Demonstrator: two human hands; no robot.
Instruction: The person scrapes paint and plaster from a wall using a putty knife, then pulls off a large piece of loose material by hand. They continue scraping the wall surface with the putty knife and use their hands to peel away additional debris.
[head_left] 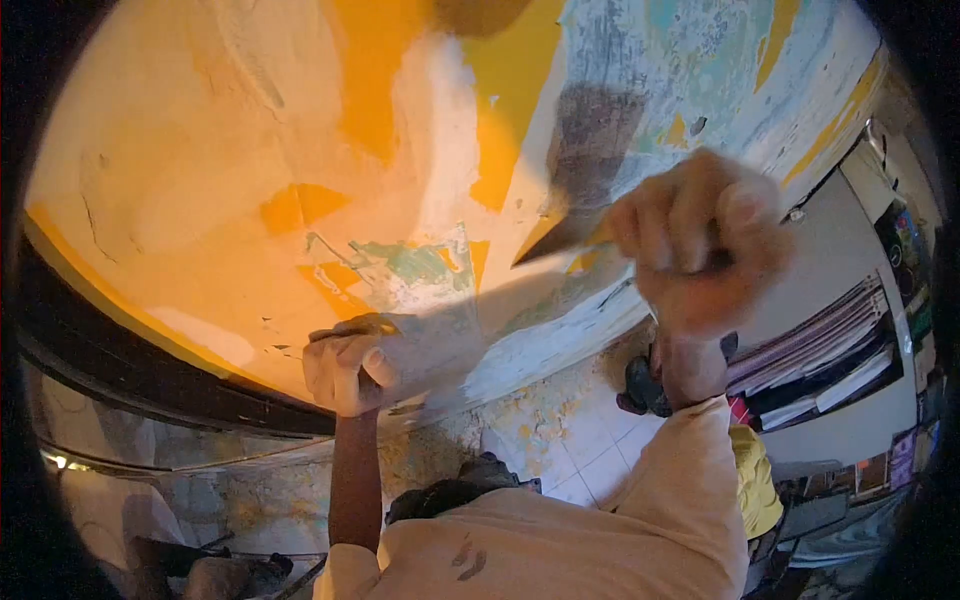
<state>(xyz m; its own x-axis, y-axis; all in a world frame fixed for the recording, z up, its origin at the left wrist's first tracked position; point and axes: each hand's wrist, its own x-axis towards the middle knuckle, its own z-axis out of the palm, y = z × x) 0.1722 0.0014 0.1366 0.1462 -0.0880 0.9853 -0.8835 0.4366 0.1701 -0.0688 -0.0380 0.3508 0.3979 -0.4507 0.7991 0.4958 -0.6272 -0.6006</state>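
Observation:
A wall (300, 130) with peeling orange, yellow, white and blue-green paint fills the upper view. My right hand (700, 235), blurred by motion, is closed in front of its right part. From that fist a scraper (560, 245) points left towards the wall; its thin blade is dark with a pale lower edge, and its handle is hidden by my fingers. Lower down on the left, my left hand (348, 368) is raised close to the wall with its fingers curled. What it holds, if anything, I cannot make out. A grey shadow lies just right of it.
Paint flakes and dust (545, 430) litter the tiled floor (600, 470) along the wall's foot. On the right stands a shelf with stacked folded cloth or papers (820, 350), near a yellow bag or cloth (757, 480). A dark ledge (150, 370) runs along the lower left.

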